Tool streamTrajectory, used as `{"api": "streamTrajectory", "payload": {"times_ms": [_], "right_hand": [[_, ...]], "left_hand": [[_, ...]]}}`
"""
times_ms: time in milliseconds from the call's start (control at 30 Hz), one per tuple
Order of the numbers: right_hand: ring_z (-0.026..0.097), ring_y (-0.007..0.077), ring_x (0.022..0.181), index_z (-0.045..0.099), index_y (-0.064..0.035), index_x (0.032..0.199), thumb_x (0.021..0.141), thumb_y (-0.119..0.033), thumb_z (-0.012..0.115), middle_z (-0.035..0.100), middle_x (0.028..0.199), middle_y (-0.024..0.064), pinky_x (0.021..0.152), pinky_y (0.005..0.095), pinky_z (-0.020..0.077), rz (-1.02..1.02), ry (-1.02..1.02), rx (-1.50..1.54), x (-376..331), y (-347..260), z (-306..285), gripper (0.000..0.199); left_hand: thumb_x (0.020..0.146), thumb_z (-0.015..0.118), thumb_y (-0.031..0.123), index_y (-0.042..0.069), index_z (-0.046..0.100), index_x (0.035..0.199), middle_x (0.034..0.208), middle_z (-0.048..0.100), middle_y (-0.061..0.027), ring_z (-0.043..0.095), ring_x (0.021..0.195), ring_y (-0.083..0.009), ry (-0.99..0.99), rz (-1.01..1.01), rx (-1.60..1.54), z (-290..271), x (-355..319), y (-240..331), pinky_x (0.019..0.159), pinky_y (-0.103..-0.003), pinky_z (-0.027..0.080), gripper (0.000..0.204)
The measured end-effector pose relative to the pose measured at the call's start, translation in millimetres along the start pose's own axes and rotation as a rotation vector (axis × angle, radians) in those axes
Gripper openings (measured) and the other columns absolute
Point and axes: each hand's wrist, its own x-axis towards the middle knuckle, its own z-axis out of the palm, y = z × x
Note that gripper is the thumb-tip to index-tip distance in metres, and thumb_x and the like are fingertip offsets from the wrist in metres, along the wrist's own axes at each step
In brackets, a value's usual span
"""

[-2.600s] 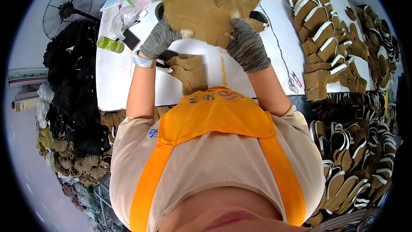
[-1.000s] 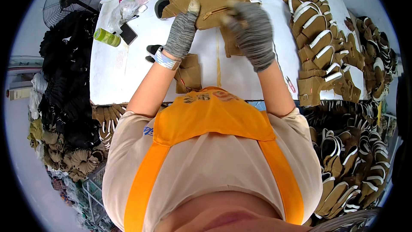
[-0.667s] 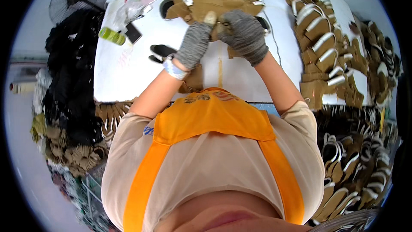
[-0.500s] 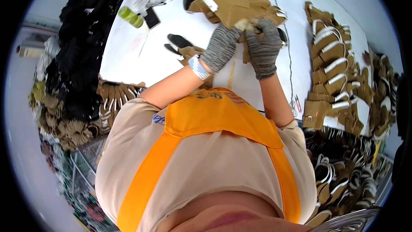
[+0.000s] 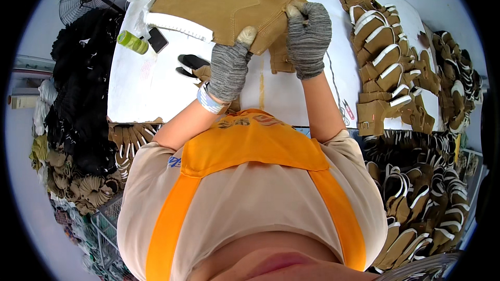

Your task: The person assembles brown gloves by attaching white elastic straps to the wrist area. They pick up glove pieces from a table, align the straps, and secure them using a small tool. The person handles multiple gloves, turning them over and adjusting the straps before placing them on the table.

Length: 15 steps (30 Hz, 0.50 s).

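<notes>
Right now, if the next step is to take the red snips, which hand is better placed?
Probably the right hand: the red snips lie to the right of its forearm. The left hand is farther away, holding the brown boot piece.

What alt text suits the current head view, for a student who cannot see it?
A person's grey-gloved left hand grips a brown boot upper and the grey-gloved right hand curls at its edge, above a white table. More brown uppers line the table's right side; a smartphone lies on the left.
</notes>
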Motion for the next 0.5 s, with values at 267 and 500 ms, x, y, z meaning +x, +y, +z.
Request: {"api": "streamTrajectory", "payload": {"times_ms": [267, 500], "right_hand": [[0.053, 0.0224, 0.053, 0.061, -0.0100, 0.065, 0.073, -0.023, 0.073, 0.054, 0.057, 0.0046, 0.053, 0.0349, 0.0399, -0.222, -0.275, 0.103, -10.1, -43.1, -4.6, 0.019], [0.054, 0.0231, 0.055, 0.061, -0.0077, 0.065, 0.079, -0.025, 0.069, 0.055, 0.057, 0.0080, 0.056, 0.0360, 0.0425, -0.176, -0.291, -0.010, 5.5, -27.2, -22.2, 0.024]], "left_hand": [[0.097, 0.049, 0.038, -0.002, 0.053, 0.116, 0.105, 0.059, -0.0093, 0.056, 0.098, -0.0146, -0.071, -0.171, -0.385, -3.2, 10.4, -9.5, 0.086, -0.027, 0.048, 0.044], [0.092, 0.056, 0.042, -0.002, 0.048, 0.122, 0.118, 0.055, -0.0114, 0.054, 0.106, -0.0181, -0.030, -0.041, -0.220, 21.5, -4.0, -3.5, 0.093, -0.029, 0.045, 0.054]]}}
